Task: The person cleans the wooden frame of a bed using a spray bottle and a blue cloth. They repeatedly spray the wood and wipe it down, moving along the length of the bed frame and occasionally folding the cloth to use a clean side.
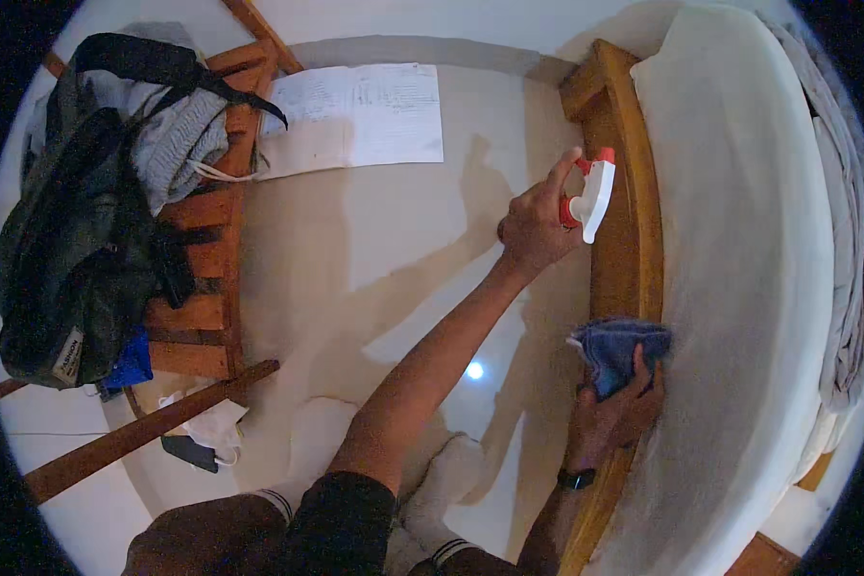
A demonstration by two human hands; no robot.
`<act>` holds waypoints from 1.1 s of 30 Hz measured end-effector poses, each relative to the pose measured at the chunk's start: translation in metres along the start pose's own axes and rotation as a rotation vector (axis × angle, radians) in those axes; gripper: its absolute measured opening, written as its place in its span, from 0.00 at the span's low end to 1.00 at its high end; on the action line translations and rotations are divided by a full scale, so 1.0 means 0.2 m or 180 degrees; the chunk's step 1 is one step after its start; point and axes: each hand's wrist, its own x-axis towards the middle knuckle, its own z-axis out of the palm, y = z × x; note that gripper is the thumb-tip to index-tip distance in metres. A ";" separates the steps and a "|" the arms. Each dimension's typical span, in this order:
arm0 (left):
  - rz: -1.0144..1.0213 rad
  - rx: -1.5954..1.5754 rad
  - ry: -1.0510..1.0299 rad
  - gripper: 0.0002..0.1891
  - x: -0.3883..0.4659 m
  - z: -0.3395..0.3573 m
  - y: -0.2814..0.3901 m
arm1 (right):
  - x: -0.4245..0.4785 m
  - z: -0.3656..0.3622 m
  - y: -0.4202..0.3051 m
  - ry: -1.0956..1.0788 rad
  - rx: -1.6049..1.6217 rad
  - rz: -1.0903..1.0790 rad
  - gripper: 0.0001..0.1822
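My left hand grips a spray bottle by its neck, with a finger raised by the red trigger. Its white and red spray head points away from me; the bottle's body is hidden beneath the hand. Lower right, my right hand holds a folded blue cloth against the wooden side rail of a bed. The cloth is slightly blurred and overlaps the rail's top edge. A dark band circles my right wrist.
A pale-sheeted mattress rises right of the rail. Printed sheets lie on the floor at the far side. Left, a slatted wooden rack carries a dark bag and a grey knitted garment. A wooden bar juts toward my legs.
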 end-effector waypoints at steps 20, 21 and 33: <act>-0.0014 -0.0047 -0.0115 0.50 0.00 0.00 -0.01 | 0.43 0.20 -0.12 -0.0326 0.0873 -0.0274 0.37; 0.0005 -0.0069 -0.0089 0.49 0.00 0.00 -0.01 | 0.38 0.17 -0.10 -0.0342 0.0914 -0.0230 0.37; 0.0054 0.0075 0.0017 0.47 0.01 0.00 0.01 | 0.36 0.15 -0.11 -0.0414 0.0270 -0.0137 0.41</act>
